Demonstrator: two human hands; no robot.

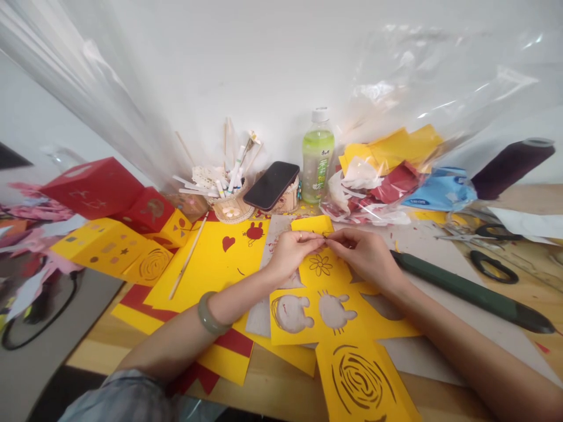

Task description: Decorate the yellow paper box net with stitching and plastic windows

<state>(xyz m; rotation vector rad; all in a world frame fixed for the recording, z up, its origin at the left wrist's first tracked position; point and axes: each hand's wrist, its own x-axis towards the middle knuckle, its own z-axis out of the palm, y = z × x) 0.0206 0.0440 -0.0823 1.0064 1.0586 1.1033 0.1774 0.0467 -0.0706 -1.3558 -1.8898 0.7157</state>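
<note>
A yellow cut-out paper sheet [347,328] lies unfolded in front of me, with a flower, rabbit-like heads and a swirl cut through it. At its far end, a flap stands up behind my fingertips. My left hand [295,251] and my right hand [367,255] meet there, thumbs and fingers pinched together on the sheet's edge by the fold. Any small piece between the fingertips is too tiny to make out. Beneath the sheet is a grey board [433,249]. To the left, another yellow sheet [206,258] carries a red heart [228,243] and a red rabbit shape [254,233].
Red and yellow paper boxes [109,246] stand left, beside a thin stick [189,255]. Behind are a pen cup [233,205], a phone [272,184], a green drink bottle [317,158] and a plastic bag of scraps [382,181]. A dark green tool [470,290] and scissors [492,266] lie right.
</note>
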